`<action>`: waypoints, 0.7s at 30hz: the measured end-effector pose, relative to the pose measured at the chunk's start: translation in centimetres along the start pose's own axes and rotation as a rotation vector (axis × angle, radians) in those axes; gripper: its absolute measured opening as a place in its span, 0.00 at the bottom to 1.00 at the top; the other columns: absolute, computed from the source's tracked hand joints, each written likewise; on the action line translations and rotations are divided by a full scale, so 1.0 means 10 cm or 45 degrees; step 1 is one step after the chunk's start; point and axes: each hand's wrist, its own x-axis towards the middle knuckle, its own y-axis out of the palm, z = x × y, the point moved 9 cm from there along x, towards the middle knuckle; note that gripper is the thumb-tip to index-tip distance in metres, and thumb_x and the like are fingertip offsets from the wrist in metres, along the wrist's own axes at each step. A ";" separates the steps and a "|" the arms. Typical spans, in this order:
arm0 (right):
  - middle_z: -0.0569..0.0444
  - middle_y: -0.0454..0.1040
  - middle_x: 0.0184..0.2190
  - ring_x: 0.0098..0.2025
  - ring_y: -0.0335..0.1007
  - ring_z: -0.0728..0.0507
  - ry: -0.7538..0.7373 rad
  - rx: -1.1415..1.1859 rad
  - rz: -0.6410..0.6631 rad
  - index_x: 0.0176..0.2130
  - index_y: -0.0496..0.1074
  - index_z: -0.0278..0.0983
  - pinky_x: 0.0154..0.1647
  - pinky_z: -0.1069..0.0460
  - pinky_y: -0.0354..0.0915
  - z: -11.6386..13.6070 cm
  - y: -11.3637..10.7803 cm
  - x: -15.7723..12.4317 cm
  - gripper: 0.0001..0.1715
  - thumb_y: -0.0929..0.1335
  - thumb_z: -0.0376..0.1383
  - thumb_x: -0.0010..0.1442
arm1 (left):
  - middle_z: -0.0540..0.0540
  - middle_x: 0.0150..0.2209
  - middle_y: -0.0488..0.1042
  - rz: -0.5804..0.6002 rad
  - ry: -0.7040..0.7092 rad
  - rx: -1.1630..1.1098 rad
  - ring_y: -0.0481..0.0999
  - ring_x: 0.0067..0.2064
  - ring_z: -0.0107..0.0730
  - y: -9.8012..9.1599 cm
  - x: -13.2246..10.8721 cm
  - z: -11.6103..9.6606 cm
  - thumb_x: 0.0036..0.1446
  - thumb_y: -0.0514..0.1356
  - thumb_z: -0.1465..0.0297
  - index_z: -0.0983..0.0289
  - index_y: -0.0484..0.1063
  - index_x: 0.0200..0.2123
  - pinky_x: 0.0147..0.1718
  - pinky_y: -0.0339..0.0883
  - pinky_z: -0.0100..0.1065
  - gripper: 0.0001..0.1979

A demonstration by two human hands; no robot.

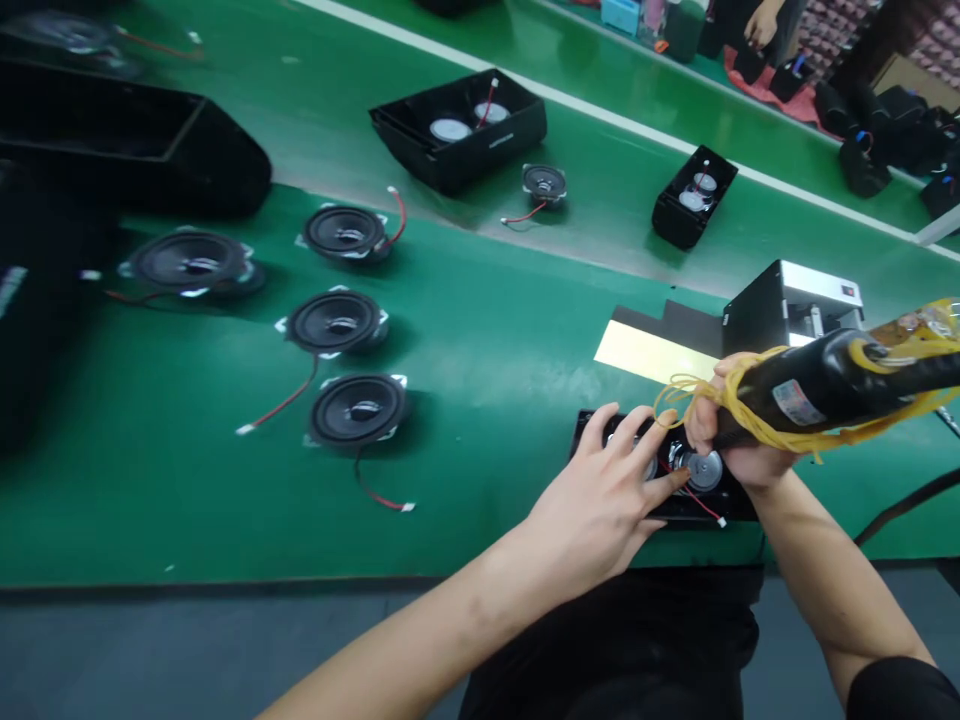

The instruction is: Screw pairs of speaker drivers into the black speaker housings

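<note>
My right hand (739,432) is wrapped round a black electric screwdriver (799,385) with yellow cord wound about its body. The tool slants over a black speaker box (675,508) at the table's front edge; its tip is hidden behind my hand. Across that box lies my left hand (600,490), fingers spread and touching it. Inside the box, a speaker with a round silver back (703,470) shows between my hands, and a second is partly covered by my left fingers. A thin red wire with a white plug (721,521) hangs from the speakers.
Several loose speakers (360,410) with red wires lie to the left on the green table (480,500). Black speaker boxes stand at the left (217,160) and back (457,150). A black-and-white machine (795,300) and a pale yellow sheet (652,352) are beyond my hands. Across the table, another person's hand (761,25) shows.
</note>
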 end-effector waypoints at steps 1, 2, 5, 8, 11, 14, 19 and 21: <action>0.63 0.66 0.19 0.14 0.57 0.48 -0.060 -0.006 -0.023 0.44 0.73 0.42 0.14 0.53 0.58 0.13 -0.03 -0.01 0.48 0.75 0.75 0.43 | 0.68 0.70 0.66 -0.019 0.002 0.008 0.64 0.68 0.64 0.00 -0.01 0.00 0.67 0.65 0.55 0.51 0.74 0.65 0.65 0.56 0.66 0.25; 0.63 0.68 0.21 0.13 0.56 0.49 -0.147 -0.015 -0.073 0.46 0.73 0.43 0.14 0.53 0.58 0.29 -0.10 -0.03 0.45 0.74 0.74 0.48 | 0.68 0.70 0.66 -0.038 0.002 0.017 0.65 0.68 0.64 -0.01 -0.02 0.00 0.66 0.66 0.55 0.51 0.75 0.64 0.64 0.57 0.66 0.25; 0.63 0.70 0.23 0.14 0.56 0.50 -0.495 -0.145 -0.353 0.47 0.74 0.46 0.16 0.53 0.60 0.94 -0.49 -0.17 0.32 0.70 0.66 0.60 | 0.68 0.70 0.66 -0.085 -0.008 0.036 0.67 0.67 0.64 0.00 -0.04 0.01 0.64 0.68 0.58 0.51 0.78 0.61 0.63 0.59 0.65 0.22; 0.64 0.63 0.19 0.14 0.55 0.49 -0.782 -0.389 -0.678 0.42 0.74 0.43 0.16 0.53 0.61 1.43 -0.95 -0.32 0.31 0.68 0.66 0.62 | 0.69 0.69 0.67 -0.157 -0.006 0.043 0.68 0.66 0.64 0.02 -0.01 -0.02 0.64 0.69 0.58 0.52 0.78 0.59 0.62 0.61 0.66 0.21; 0.63 0.59 0.18 0.14 0.54 0.50 -0.750 -0.452 -0.804 0.39 0.71 0.40 0.14 0.55 0.57 1.46 -1.26 -0.24 0.38 0.63 0.71 0.63 | 0.69 0.70 0.67 -0.191 0.016 0.057 0.68 0.66 0.64 0.04 0.06 -0.08 0.62 0.70 0.56 0.53 0.78 0.59 0.62 0.62 0.67 0.24; 0.62 0.59 0.19 0.15 0.54 0.51 -0.694 -0.459 -0.840 0.38 0.70 0.39 0.15 0.56 0.56 1.33 -1.36 -0.13 0.43 0.61 0.75 0.62 | 0.70 0.70 0.67 -0.124 0.031 0.055 0.68 0.67 0.66 0.04 0.11 -0.11 0.62 0.70 0.55 0.54 0.77 0.61 0.62 0.63 0.67 0.26; 0.63 0.60 0.19 0.15 0.54 0.51 -0.677 -0.459 -0.876 0.40 0.69 0.39 0.15 0.55 0.55 1.27 -1.28 -0.12 0.44 0.61 0.76 0.60 | 0.67 0.73 0.64 -0.040 0.036 0.011 0.65 0.71 0.63 -0.06 0.10 -0.07 0.67 0.66 0.53 0.53 0.74 0.65 0.65 0.64 0.65 0.26; 0.63 0.60 0.19 0.15 0.54 0.51 -0.653 -0.448 -0.880 0.37 0.68 0.39 0.14 0.55 0.55 1.25 -1.29 -0.12 0.44 0.60 0.76 0.61 | 0.66 0.73 0.64 -0.021 0.036 0.004 0.65 0.71 0.62 -0.06 0.09 -0.05 0.68 0.65 0.55 0.54 0.74 0.65 0.65 0.65 0.64 0.25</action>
